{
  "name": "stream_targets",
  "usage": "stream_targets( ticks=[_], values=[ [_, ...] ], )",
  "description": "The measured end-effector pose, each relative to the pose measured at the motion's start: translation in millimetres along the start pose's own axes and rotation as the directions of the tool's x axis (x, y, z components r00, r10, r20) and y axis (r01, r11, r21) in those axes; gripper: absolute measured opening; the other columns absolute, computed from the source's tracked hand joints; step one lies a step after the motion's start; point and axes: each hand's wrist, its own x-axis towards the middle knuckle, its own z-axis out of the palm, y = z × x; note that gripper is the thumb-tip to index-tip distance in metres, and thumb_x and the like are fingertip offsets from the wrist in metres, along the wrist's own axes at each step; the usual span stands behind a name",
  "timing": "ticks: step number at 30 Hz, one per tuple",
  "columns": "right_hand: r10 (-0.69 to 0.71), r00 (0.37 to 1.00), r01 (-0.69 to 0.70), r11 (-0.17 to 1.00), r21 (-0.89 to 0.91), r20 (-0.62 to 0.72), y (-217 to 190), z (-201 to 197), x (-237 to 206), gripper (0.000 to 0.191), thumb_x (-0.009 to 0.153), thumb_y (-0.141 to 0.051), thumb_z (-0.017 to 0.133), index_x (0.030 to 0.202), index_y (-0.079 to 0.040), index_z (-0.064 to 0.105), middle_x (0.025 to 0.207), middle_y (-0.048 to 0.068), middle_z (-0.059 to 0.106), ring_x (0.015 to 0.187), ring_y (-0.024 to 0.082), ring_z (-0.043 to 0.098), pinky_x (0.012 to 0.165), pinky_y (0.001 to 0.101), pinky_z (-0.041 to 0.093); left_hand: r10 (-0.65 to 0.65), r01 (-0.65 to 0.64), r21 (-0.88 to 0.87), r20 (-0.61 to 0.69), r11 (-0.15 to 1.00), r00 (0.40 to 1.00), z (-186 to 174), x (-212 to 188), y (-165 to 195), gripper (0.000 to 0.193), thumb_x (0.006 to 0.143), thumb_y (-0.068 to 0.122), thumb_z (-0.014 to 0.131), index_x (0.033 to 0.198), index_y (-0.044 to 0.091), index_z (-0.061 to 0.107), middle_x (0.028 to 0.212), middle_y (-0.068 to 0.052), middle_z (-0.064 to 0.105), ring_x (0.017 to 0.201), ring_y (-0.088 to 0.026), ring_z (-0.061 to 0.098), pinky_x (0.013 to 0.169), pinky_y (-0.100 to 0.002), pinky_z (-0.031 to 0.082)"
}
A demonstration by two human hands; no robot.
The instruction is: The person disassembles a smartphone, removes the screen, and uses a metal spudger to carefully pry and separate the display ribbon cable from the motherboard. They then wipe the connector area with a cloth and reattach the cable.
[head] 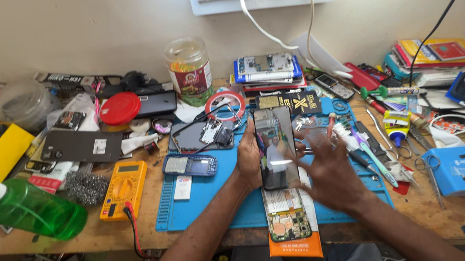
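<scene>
The left hand (pixel 248 157) grips the lit smartphone (pixel 276 147) by its edge while the open right hand (pixel 328 174) hovers blurred beside the screen; best kept steady above the blue mat (pixel 206 204)

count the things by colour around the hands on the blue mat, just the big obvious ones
Green: 1, spray bottle
Yellow: 1, multimeter
Red: 1, round lid
Blue: 2, mat and small box
Black: 2, lit phone gripped by the left hand, with the right hand beside it, and face-down phone
Total: 7
</scene>
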Motion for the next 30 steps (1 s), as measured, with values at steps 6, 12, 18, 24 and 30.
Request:
stream_targets(
  ticks=[6, 12, 18, 24, 30],
  values=[
    [-0.004, 0.997, -0.002, 0.997, 0.074, 0.081, -5, 7, -26, 0.073, 0.073, -0.059, 0.069, 0.139, -0.030, 0.062, 0.160, 0.016, 0.033, 0.152, 0.038, 0.020, 0.121, 0.0613, 0.010, -0.010, 0.010, 0.014, 0.043, 1.000, 0.999, -4, -5, -2, 0.081, 0.111, 0.066, 0.021, 0.149, 0.001, 0.048, 0.135, -0.023, 0.065, 0.118, -0.037, 0.067, 0.100, -0.054, 0.056],
    [-0.002, 1.000, -0.001, 0.987, 0.162, 0.013, -16, 10, -37, 0.062, 0.085, -0.064, 0.064, 0.136, -0.028, 0.065, 0.160, 0.020, 0.034, 0.152, 0.040, 0.022, 0.121, 0.0641, 0.012, -0.001, 0.002, -0.031, 0.039, 1.000, 0.999, -7, -6, -4, 0.086, 0.112, 0.068, 0.021, 0.145, -0.005, 0.052, 0.134, -0.027, 0.063, 0.122, -0.037, 0.067, 0.108, -0.055, 0.054],
    [0.180, 0.981, -0.170, 0.978, 0.124, -0.073, 0, -7, -34, 0.053, 0.099, -0.053, 0.055, 0.136, -0.017, 0.070, 0.160, 0.022, 0.037, 0.153, 0.040, 0.029, 0.121, 0.0627, 0.020, -0.010, 0.010, 0.016, 0.043, 1.000, 0.999, -1, -6, 1, 0.090, 0.110, 0.071, 0.019, 0.142, -0.007, 0.053, 0.131, -0.026, 0.065, 0.116, -0.037, 0.068, 0.105, -0.053, 0.056],
    [0.462, 0.875, -0.466, 0.721, 0.513, 0.146, -19, -28, -63, 0.022, 0.095, -0.018, 0.071, 0.114, -0.009, 0.076, 0.115, 0.010, 0.073, 0.104, 0.024, 0.070, 0.082, 0.0373, 0.053, 0.048, -0.043, 0.153, -0.025, 0.987, 0.999, -1, -7, 0, 0.085, 0.109, 0.067, 0.019, 0.146, -0.002, 0.052, 0.130, -0.026, 0.066, 0.116, -0.037, 0.069, 0.100, -0.052, 0.059],
    [0.476, 0.836, -0.541, 0.635, 0.551, 0.272, -46, -35, -75, 0.019, 0.086, -0.007, 0.075, 0.104, -0.003, 0.077, 0.099, 0.009, 0.077, 0.083, 0.019, 0.076, 0.065, 0.0302, 0.058, 0.056, -0.055, 0.200, 0.001, 0.978, 0.998, 4, -6, -1, 0.085, 0.107, 0.069, 0.018, 0.145, 0.001, 0.053, 0.130, -0.026, 0.067, 0.116, -0.034, 0.071, 0.097, -0.048, 0.062]
  ],
)
